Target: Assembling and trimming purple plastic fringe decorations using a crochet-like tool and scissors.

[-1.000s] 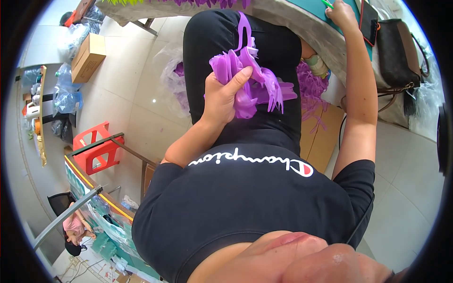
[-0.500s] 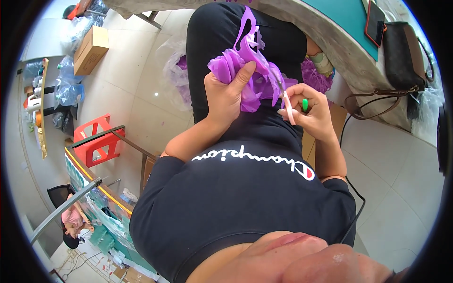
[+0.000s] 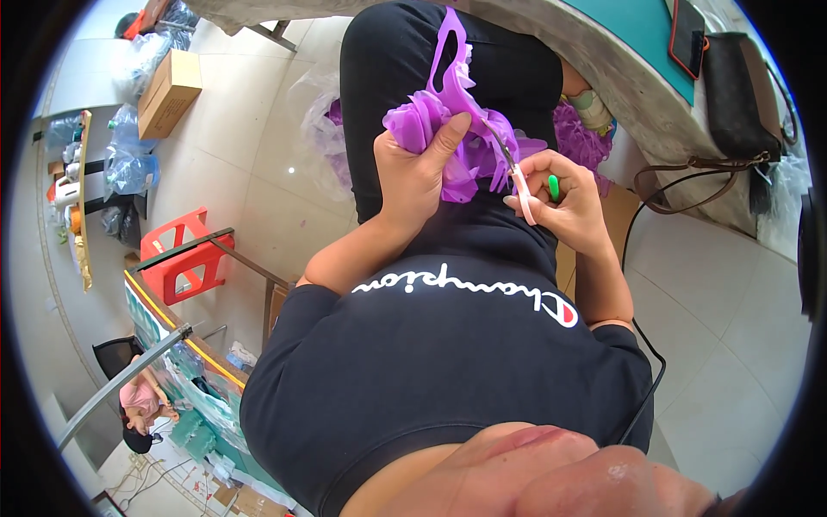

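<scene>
A bunch of thin, flexible purple pieces [image 3: 413, 127] is gripped in my left hand [image 3: 412, 177], thumb pressed on top. One strip with a long cut-out loop [image 3: 450, 52] stands up from the bunch over my dark trousers. My right hand [image 3: 560, 196] is closed round the pale pink handle of a pair of scissors [image 3: 523, 196]. A green part shows between its fingers; I cannot tell whether it belongs to the scissors. The dark blades reach into the purple material beside my left thumb, their tips partly hidden by it.
Clear plastic bags with purple bits [image 3: 332, 129] lie left of my legs; more purple pieces [image 3: 581, 138] are to the right. At the right, a table holds a teal mat [image 3: 633, 39], a phone [image 3: 686, 39] and a dark handbag [image 3: 736, 95]. A red stool [image 3: 185, 258] and a seated person [image 3: 142, 401] are left.
The scissor blades have moved further into the purple material, toward my left thumb. Both hands keep their hold, and the upright strip has shifted slightly.
</scene>
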`<state>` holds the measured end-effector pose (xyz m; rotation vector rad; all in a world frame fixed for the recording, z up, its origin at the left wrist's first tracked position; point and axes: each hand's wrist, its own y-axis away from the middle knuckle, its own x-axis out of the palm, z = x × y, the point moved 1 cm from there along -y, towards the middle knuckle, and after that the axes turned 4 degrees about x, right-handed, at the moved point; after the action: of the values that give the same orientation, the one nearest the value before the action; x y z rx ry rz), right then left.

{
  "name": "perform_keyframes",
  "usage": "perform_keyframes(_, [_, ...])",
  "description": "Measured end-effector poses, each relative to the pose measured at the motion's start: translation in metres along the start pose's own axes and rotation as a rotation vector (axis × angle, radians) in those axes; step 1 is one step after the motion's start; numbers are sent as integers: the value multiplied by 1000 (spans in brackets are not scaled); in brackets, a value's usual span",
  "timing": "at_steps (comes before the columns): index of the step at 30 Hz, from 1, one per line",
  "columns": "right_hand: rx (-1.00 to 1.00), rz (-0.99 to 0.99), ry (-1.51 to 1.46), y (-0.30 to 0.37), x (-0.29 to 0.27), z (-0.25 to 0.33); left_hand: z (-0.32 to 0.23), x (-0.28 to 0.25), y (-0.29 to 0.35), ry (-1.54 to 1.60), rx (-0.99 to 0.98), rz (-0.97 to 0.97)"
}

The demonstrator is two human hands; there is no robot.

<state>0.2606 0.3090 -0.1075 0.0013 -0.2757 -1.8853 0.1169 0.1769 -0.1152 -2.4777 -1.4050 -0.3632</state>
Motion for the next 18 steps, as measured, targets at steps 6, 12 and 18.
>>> perform_keyframes(6, [-8,10,2,-1,-1,-1,-2,2,0,35,-22,25])
perform_keyframes(12, [-49,0,61,0,0,-1,-4,0,0,6,-59,35])
perform_keyframes(18, [-69,-19,91,-1,2,-3,-5,3,0,32,-83,10])
